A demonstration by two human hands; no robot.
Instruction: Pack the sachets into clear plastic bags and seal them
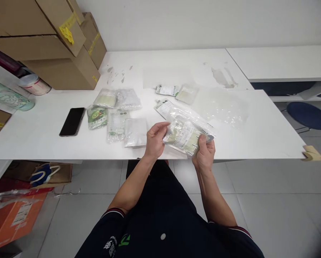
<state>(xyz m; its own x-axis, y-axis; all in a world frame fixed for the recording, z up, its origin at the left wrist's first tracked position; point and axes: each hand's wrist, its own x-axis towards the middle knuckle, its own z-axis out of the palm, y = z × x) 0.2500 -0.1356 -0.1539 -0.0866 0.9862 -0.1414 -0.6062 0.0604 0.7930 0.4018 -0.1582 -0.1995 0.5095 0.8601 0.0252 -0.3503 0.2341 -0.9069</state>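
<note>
Above the table's front edge, my left hand (156,139) and my right hand (204,152) hold a clear plastic packet (184,138) with pale green contents and a white printed label. My left fingers pinch its left side; my right thumb presses on the right end. Just behind it lies a flat printed pouch (164,107), partly under clear film. Farther back are a small printed packet (167,89) and a pale green packet (187,93). To the left, several packets are grouped, among them a green one with a fruit picture (97,117) and a whitish clear sachet (136,132).
A black phone (72,122) lies left on the white table (259,139). Cardboard boxes (66,70) stack at the back left, beside a tin (34,85) and a teal bottle (11,95). Clear plastic film (224,107) spreads right. A blue stool (307,115) stands beyond.
</note>
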